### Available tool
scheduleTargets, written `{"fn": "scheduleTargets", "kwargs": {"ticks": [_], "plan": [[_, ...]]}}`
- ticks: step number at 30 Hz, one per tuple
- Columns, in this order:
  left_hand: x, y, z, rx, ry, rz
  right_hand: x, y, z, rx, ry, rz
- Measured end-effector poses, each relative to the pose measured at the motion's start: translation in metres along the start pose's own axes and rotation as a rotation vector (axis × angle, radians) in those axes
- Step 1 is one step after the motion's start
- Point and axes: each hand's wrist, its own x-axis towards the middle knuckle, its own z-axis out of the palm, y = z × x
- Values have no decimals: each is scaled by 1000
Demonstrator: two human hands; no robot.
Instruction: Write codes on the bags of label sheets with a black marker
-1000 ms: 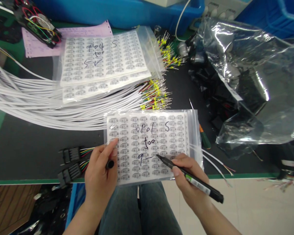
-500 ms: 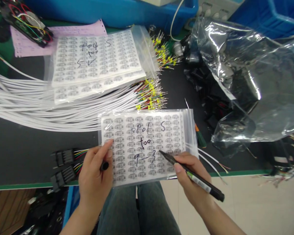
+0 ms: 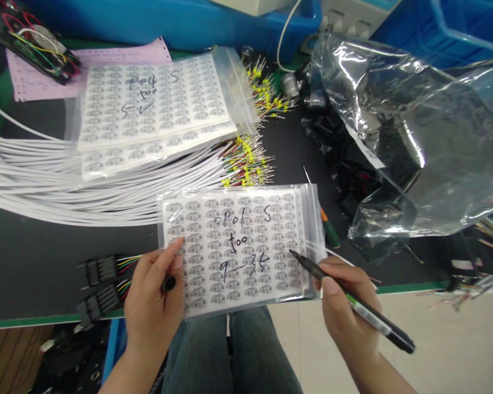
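Observation:
A clear zip bag of printed label sheets (image 3: 246,230) lies at the table's front edge, with handwriting reading "opol S", "500" and "9-35". My left hand (image 3: 154,295) is closed around a black marker cap (image 3: 168,283), and its index finger presses on the bag's left side. In my right hand (image 3: 349,301) is a black marker pen (image 3: 373,316). Its tip is over the bag's right part, right of the writing; I cannot tell whether it touches. Beside my left hand lie black connectors (image 3: 101,290) with coloured wires.
Another bagged label stack (image 3: 156,104) rests on white cables (image 3: 107,202) with yellow-tagged wire ends. A large clear plastic bag (image 3: 447,175) and a green-handled tool (image 3: 331,232) lie to the right. Blue bins (image 3: 168,24) stand behind, near pink paper (image 3: 28,76).
A further digit now follows the "3" on the bag. My right hand has moved right with the marker, off the writing. The whole view has shifted slightly.

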Motion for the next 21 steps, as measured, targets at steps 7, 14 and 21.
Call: {"fn": "scheduleTargets", "kwargs": {"ticks": [7, 14, 21], "plan": [[0, -2, -1, -55, -10, -13, -1, 16, -14, -237, -180, -252], [-3, 12, -13, -120, -25, -478, -2, 28, 7, -333, -307, -441], [5, 17, -19, -778, -147, -978, -8, 31, 8, -353, -297, -446]]}}
